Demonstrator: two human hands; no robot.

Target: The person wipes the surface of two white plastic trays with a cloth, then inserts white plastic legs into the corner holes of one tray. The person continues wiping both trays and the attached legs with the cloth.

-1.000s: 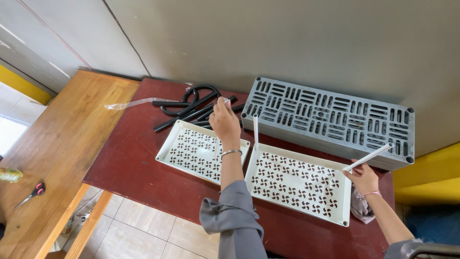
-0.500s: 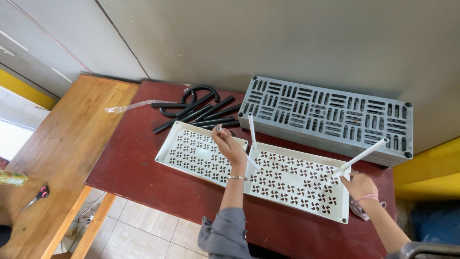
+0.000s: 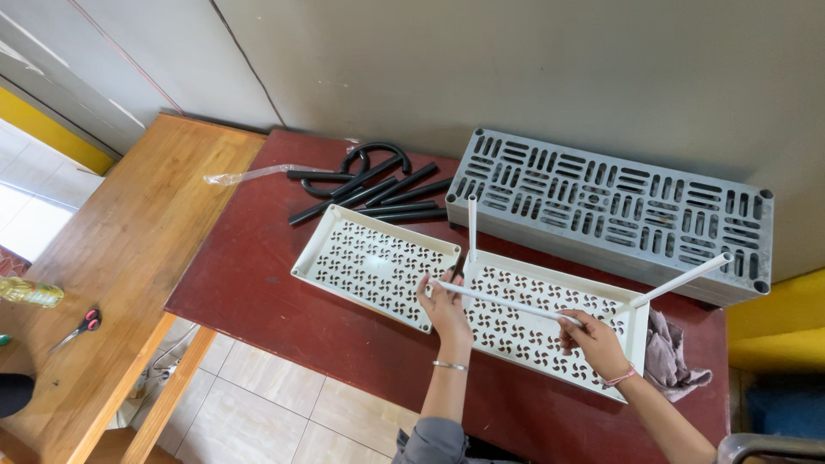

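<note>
Both hands, left hand point(image 3: 444, 307) and right hand point(image 3: 591, 337), grasp a white rod point(image 3: 503, 301) over the white tray point(image 3: 550, 331) near the tabletop's point(image 3: 258, 266) front edge

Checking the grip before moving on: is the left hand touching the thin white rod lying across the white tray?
Touching. The head view shows the left hand with its fingers closed on one end of the white rod, while the right hand holds the other end above the white tray.

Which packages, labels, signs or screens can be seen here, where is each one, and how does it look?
Clear plastic wrapper: far edge of the dark red table, left of the black tubes; long, crumpled, see-through.
Bottle: left edge of the wooden table; lying down, yellowish, its label too small to tell.
No signs or screens are in view.
</note>
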